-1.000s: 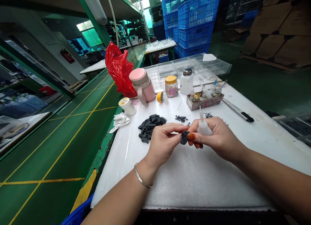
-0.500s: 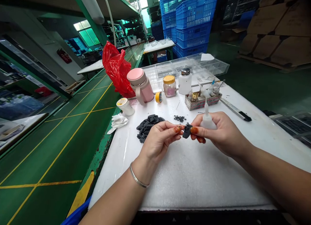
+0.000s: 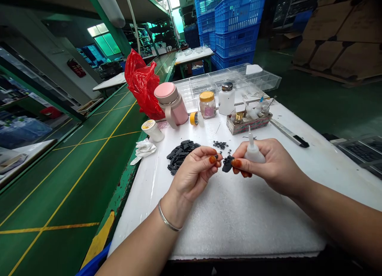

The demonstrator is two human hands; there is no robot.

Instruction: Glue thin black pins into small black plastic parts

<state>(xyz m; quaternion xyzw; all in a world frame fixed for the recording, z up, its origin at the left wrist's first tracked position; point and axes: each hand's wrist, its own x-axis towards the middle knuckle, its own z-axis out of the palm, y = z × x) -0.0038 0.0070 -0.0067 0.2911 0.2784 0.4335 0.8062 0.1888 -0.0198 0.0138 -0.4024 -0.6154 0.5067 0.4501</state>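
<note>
Right hand (image 3: pixel 270 164): held above the desk (image 3: pixel 238 216), fingers (image 3: pixel 238 164) curled shut on two things at once. Thumb and forefinger tips pinch a small black part (image 3: pixel 227 163); the rest of the hand wraps a white squeeze bottle (image 3: pixel 253 152), nozzle pointing up.
Left hand (image 3: pixel 195 172): just left of the black part, fingers (image 3: pixel 212 159) pinched together on something tiny and dark at the tips; too small to tell what it is. Metal bangle (image 3: pixel 168 222) on the wrist.
Black part: in the air between the two hands, over the white foam sheet (image 3: pixel 247 224), near the middle of the desk. Held by the right hand only; whether the left fingertips touch it, cannot tell.
Pile of black parts (image 3: pixel 180 154): on the desk, behind the left hand.
Small black rings (image 3: pixel 221 144): scattered loose, just behind the held part.
Back row, left to right: white jar (image 3: pixel 152 130), pink flask (image 3: pixel 172 103), roll of yellow tape (image 3: pixel 193 118), glass jar with yellow lid (image 3: pixel 207 105), white bottle with metal cap (image 3: pixel 227 98), low box of small bottles (image 3: pixel 249 121).
Red plastic bag (image 3: pixel 141 83): behind the pink flask, at the desk's far left corner.
White cloth (image 3: pixel 145 148): crumpled at the left edge.
Knife (image 3: pixel 289 133): lying flat, right of the box.
Clear compartment trays (image 3: pixel 238 79): along the far edge.
Blue crates (image 3: pixel 232 25): stacked on the floor beyond.
</note>
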